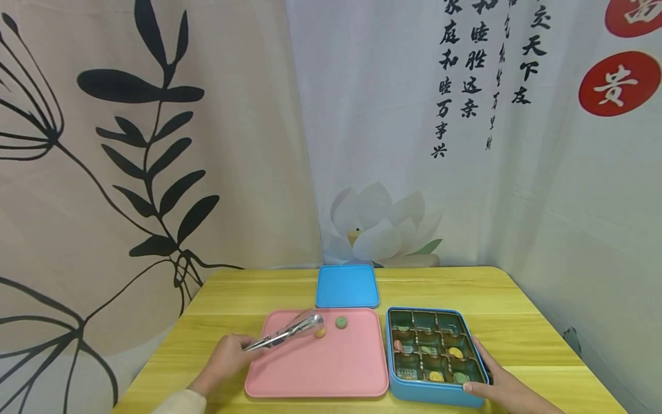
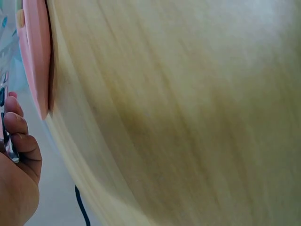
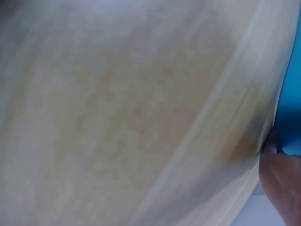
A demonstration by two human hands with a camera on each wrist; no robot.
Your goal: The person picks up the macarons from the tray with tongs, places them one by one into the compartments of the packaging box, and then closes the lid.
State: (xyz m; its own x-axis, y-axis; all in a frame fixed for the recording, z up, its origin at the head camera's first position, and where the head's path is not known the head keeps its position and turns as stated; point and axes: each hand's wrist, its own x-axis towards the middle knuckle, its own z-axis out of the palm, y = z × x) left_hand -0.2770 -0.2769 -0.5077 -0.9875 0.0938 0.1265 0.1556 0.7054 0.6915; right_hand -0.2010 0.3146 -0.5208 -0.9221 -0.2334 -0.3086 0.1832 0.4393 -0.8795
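Note:
My left hand [image 1: 226,359] grips a pair of tongs [image 1: 274,339] with metal handles and clear ends, held over the left part of the pink tray [image 1: 320,376]. The clear ends overlap a small yellow macaron [image 1: 320,332] in the head view. Right of them a green macaron [image 1: 341,322] lies on the tray. At the right, my right hand [image 1: 499,379] holds the blue box [image 1: 431,392] by its right side, thumb at the front corner. Several yellow, green and pink macarons sit in the box's dark divided insert [image 1: 429,359]. Curled fingers [image 2: 28,146] show in the left wrist view.
Behind the tray lies a flat blue lid [image 1: 347,286]. Everything stands on a yellow wood-grain table [image 1: 258,290], with printed cloth [image 1: 248,144] hanging behind it. The tray and box stand close side by side.

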